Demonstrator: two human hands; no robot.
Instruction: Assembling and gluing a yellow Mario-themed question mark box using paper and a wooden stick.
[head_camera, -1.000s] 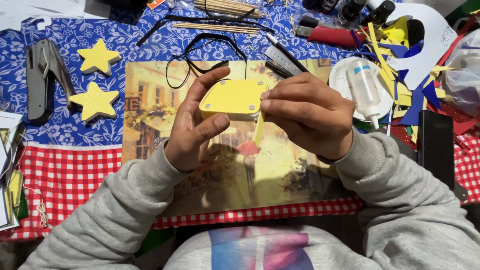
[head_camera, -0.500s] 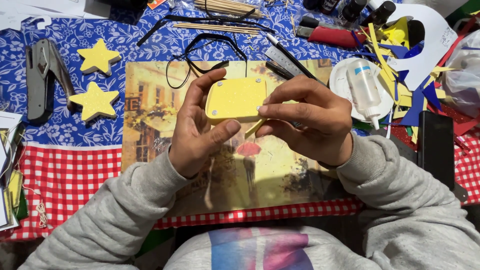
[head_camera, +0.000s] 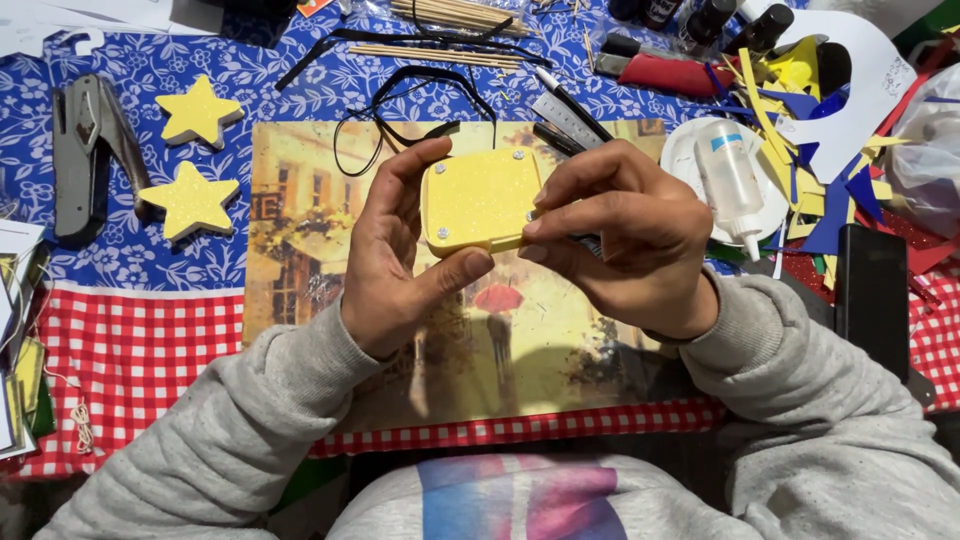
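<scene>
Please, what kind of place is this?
Probably a craft table at home or in a workshop. Both hands hold a yellow glitter foam square; around it lie foam stars, a glue bottle, wooden sticks and coloured paper scraps.

A home craft corner: the bench (head_camera: 150, 330) wears blue floral and red checked cloths, with yellow glitter foam stars (head_camera: 190, 198) at ten o'clock, wooden skewers (head_camera: 450, 15) at twelve, and coloured foam scraps (head_camera: 800, 150) and a clear glue bottle (head_camera: 728, 180) at two.
</scene>
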